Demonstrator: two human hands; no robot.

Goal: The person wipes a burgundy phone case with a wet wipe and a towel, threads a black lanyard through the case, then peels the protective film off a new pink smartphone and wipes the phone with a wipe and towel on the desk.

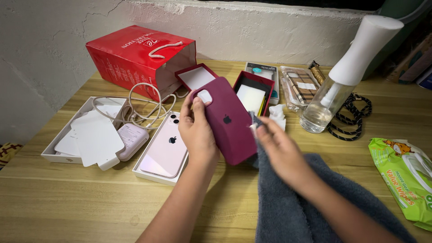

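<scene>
Now the left hand [196, 135] clamps the maroon phone case [227, 120]; the right hand [281, 150] pinches a white wipe [253, 129] at its three-o'clock edge, grey towel [292, 202] below.

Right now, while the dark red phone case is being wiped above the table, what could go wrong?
1. The left hand pinches the phone case near its top only; it might slip onto the pink phone in its box below.
2. The right hand works close to the spray bottle; a wide sweep with the grey towel could tip it.
</scene>
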